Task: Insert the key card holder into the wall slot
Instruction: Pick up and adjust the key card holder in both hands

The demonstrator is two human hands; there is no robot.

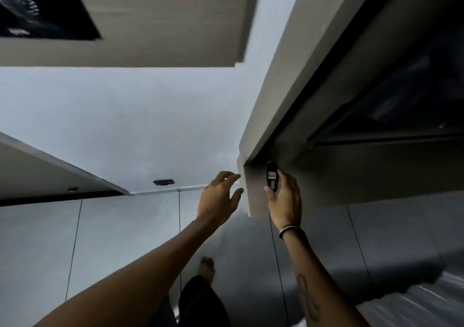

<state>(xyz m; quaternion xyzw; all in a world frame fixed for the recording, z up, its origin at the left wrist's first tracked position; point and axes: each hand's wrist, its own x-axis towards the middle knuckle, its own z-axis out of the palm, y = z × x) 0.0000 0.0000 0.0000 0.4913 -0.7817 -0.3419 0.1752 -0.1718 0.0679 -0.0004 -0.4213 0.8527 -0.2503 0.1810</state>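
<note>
My right hand [285,198] grips a slim black key card holder [271,176] with a small white label, held upright against the inner side of a beige wall corner [253,193]. My left hand [221,198] hovers just left of that corner, fingers spread and curled, holding nothing. A small dark rectangular fitting [163,182] sits low on the pale wall to the left; whether it is the slot cannot be told. No slot shows beside the holder.
A beige wall edge [281,75] runs up and to the right, next to a dark recess [401,88]. Grey floor tiles [120,238] lie below. My bare foot [207,267] and dark trouser leg are at the bottom. A dark framed picture [37,5] hangs top left.
</note>
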